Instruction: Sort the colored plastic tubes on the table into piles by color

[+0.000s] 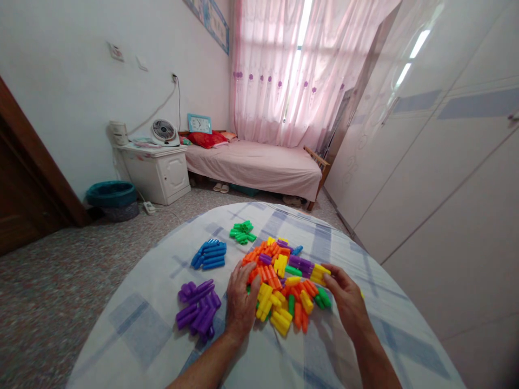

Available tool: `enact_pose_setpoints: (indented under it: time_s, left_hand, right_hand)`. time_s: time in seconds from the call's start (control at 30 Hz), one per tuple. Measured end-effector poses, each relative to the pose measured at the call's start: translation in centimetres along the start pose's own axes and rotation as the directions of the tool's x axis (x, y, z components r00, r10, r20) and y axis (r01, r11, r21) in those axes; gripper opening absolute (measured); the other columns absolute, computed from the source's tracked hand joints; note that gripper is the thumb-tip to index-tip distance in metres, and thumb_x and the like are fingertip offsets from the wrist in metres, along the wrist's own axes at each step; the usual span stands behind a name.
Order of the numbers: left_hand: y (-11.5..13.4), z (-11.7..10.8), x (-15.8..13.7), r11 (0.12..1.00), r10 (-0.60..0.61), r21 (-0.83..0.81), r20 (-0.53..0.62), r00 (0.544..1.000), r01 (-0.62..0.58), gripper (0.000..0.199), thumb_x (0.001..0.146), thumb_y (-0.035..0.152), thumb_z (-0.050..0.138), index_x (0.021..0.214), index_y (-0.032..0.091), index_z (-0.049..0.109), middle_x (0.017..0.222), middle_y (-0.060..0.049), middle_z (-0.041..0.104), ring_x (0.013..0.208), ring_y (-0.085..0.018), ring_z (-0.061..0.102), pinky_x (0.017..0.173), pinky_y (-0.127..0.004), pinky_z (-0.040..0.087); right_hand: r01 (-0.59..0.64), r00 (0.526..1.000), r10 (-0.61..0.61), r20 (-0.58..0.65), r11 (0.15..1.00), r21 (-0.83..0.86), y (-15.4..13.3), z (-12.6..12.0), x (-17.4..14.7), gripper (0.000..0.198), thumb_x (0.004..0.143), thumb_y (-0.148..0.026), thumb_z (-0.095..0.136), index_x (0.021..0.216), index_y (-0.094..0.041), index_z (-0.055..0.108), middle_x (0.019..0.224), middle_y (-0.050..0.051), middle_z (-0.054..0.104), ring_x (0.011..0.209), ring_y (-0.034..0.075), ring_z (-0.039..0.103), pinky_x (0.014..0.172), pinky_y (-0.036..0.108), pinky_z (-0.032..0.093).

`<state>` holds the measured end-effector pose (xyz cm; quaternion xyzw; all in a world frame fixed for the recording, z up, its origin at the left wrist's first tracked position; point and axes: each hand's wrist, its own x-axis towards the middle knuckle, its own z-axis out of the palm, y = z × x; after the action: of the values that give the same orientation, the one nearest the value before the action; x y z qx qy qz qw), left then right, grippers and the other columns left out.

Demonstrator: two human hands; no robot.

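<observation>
My right hand [344,292] pinches the yellow end of a joined row of purple and yellow plastic toy pieces [302,265] at the right of a mixed pile. That pile holds orange pieces [265,274], yellow pieces [280,319], and some green and purple ones. Along the pile's left edge rests my left hand [240,297], thumb and fingers apart, its fingertips near the orange pieces. To its left lies a heap of purple pieces [198,310]. Blue pieces [210,254] and green pieces [242,232] form separate groups farther back.
A checked cloth covers the round table [138,329]. Beyond it stand a bed [259,162], a white cabinet [162,173] with a small fan [164,131], and a lined bin [112,200]. A white wardrobe [425,162] runs along the right.
</observation>
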<state>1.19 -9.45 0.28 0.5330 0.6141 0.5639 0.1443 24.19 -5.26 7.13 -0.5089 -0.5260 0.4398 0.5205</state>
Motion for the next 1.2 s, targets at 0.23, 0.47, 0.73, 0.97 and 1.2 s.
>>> enact_pose_setpoints:
  time_s: [0.23,0.47,0.73,0.97,1.2]
  left_hand:
    - [0.6,-0.2,-0.3,0.998,-0.03,-0.05,0.052,0.998,0.032,0.039,0.086,0.042,0.05,0.119,0.025,0.061,0.137,-0.007,0.049,0.131,-0.026,0.039,0.111,-0.046,0.03]
    - [0.8,0.0,0.0,0.987,-0.033,-0.155,0.03,0.999,0.038,0.02,0.082,0.031,0.057,0.096,0.021,0.067,0.112,-0.007,0.062,0.113,-0.023,0.054,0.102,-0.04,0.04]
    - [0.6,-0.7,0.6,0.938,-0.234,-0.26,0.007,0.972,0.227,0.027,0.083,0.038,0.054,0.098,0.017,0.062,0.098,-0.006,0.065,0.093,-0.02,0.061,0.087,-0.033,0.047]
    - [0.0,-0.1,0.7,0.916,-0.258,-0.321,-0.014,0.966,0.24,0.031,0.082,0.041,0.055,0.102,0.017,0.061,0.104,-0.008,0.065,0.099,-0.022,0.06,0.089,-0.034,0.047]
    - [-0.7,0.2,0.7,0.896,-0.266,-0.373,-0.021,0.964,0.239,0.03,0.083,0.042,0.055,0.101,0.019,0.058,0.097,-0.005,0.065,0.09,-0.019,0.062,0.083,-0.031,0.049]
  right_hand:
    - [-0.108,0.953,0.056,0.298,0.981,0.16,0.9,4.0,-1.7,0.038,0.071,-0.047,0.071,0.099,-0.022,0.065,0.096,0.004,0.07,0.089,0.022,0.065,0.078,0.034,0.051]
    - [-0.099,0.945,0.036,0.325,0.979,0.181,1.3,5.1,-2.2,0.036,0.071,-0.045,0.072,0.097,-0.02,0.066,0.094,0.004,0.069,0.085,0.021,0.064,0.075,0.034,0.053]
    - [0.032,0.95,-0.033,-0.311,0.999,-0.011,2.4,-1.5,1.3,0.046,0.069,-0.047,0.064,0.104,-0.018,0.063,0.097,0.006,0.067,0.083,0.02,0.063,0.074,0.032,0.051]
    - [-0.139,0.787,-0.084,-0.611,0.941,-0.307,5.0,-8.9,2.4,0.049,0.068,-0.045,0.054,0.104,-0.014,0.066,0.098,0.01,0.066,0.085,0.022,0.061,0.078,0.037,0.048]
    - [-0.188,0.855,-0.126,-0.502,0.828,-0.528,7.0,-8.9,1.9,0.048,0.069,-0.047,0.048,0.096,-0.012,0.069,0.091,0.012,0.066,0.08,0.026,0.058,0.074,0.04,0.045]
